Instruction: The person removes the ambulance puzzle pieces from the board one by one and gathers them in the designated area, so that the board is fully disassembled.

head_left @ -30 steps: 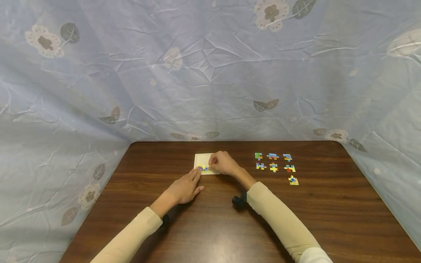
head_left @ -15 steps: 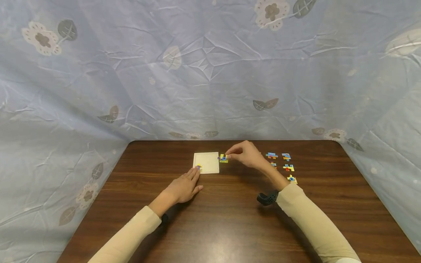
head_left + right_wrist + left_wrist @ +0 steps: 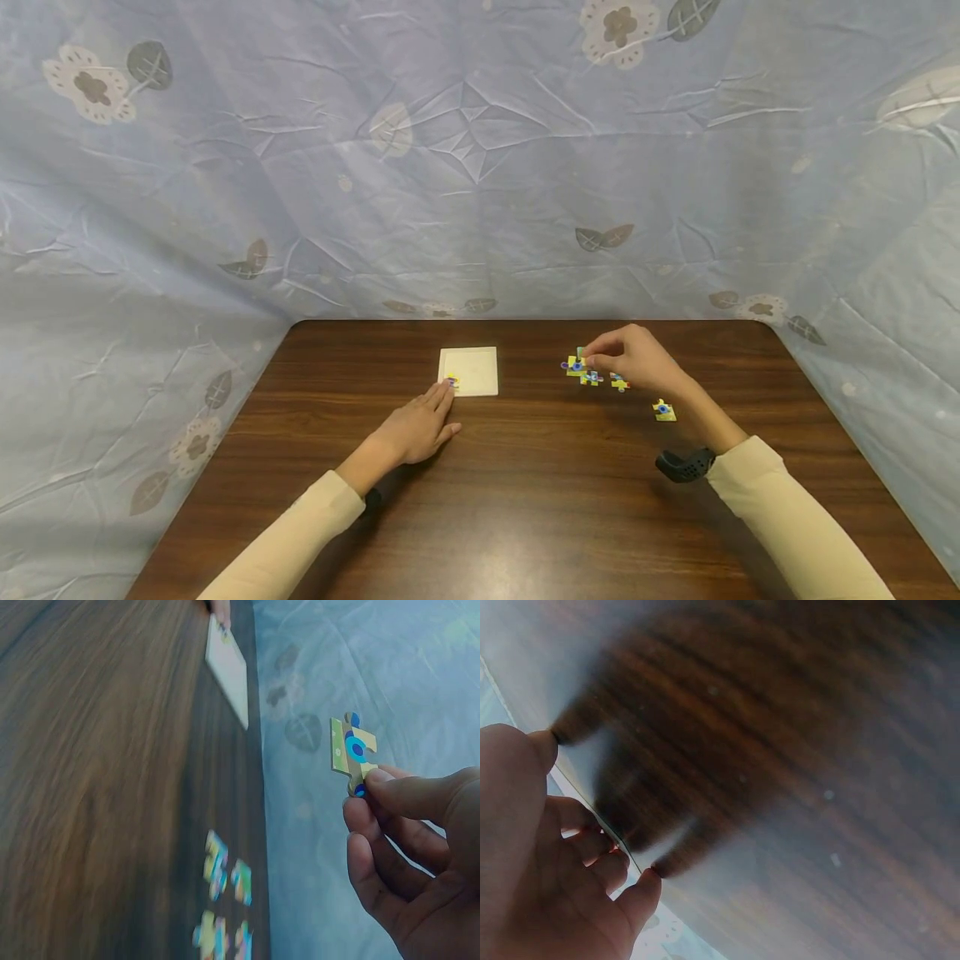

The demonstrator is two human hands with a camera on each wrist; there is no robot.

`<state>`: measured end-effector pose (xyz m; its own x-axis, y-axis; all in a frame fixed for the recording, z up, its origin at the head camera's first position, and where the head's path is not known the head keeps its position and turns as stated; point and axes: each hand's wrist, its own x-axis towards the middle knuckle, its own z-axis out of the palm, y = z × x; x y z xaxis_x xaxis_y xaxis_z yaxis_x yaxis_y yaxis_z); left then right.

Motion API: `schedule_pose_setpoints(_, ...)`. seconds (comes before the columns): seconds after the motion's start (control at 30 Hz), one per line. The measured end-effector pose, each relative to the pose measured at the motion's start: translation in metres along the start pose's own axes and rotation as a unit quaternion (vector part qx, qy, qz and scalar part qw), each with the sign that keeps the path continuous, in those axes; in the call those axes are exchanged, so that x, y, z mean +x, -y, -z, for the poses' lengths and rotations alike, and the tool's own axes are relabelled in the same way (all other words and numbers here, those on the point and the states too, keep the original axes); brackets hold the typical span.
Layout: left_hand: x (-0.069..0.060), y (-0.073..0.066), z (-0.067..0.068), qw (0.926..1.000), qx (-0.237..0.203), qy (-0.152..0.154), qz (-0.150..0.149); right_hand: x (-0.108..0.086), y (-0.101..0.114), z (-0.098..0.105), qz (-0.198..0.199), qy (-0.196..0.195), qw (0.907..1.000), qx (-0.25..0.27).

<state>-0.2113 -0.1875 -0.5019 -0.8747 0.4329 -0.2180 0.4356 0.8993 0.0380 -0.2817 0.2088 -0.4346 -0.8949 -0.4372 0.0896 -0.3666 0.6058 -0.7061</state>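
My right hand [image 3: 637, 357] pinches a yellow jigsaw piece [image 3: 355, 750] with a blue round mark between thumb and fingertips. In the head view this piece hangs above the loose pieces on the right of the table. A shallow cream puzzle tray [image 3: 476, 371] lies farther left, with another jigsaw piece [image 3: 453, 381] in its near left corner. My left hand [image 3: 416, 427] rests there palm down, fingers extended, fingertips at that corner and partly covering the piece. The left wrist view shows the left hand [image 3: 577, 877] from its palm side.
Loose jigsaw pieces lie under and around the right hand, including one [image 3: 590, 378], another [image 3: 618, 382] and a yellow one [image 3: 663, 410] nearer the front. The hand hides others. Behind the brown table [image 3: 480, 500] hangs a flowered cloth [image 3: 480, 208].
The right hand has lifted the yellow jigsaw piece out of the tray and carried it right, over the loose pieces. The left hand has stayed at the tray's corner.
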Motion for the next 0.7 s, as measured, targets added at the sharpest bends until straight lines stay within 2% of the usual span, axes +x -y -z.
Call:
schedule_pose_setpoints(0.17, 0.001, 0.000, -0.001, 1.0000, -0.001, 0.002, 0.001, -0.020, -0.017, 0.010, -0.010, 0.005, 0.9998, -0.015)
schedule_pose_setpoints(0.33, 0.000, 0.000, -0.001, 1.0000, -0.005, 0.000, 0.001, -0.035, -0.033, 0.012, -0.045, 0.013, 0.9989, -0.005)
schedule_pose_setpoints(0.7, 0.000, 0.000, -0.001, 1.0000, -0.005, 0.005, 0.005, -0.047, -0.079, 0.011, -0.061, 0.046, 0.9966, -0.031)
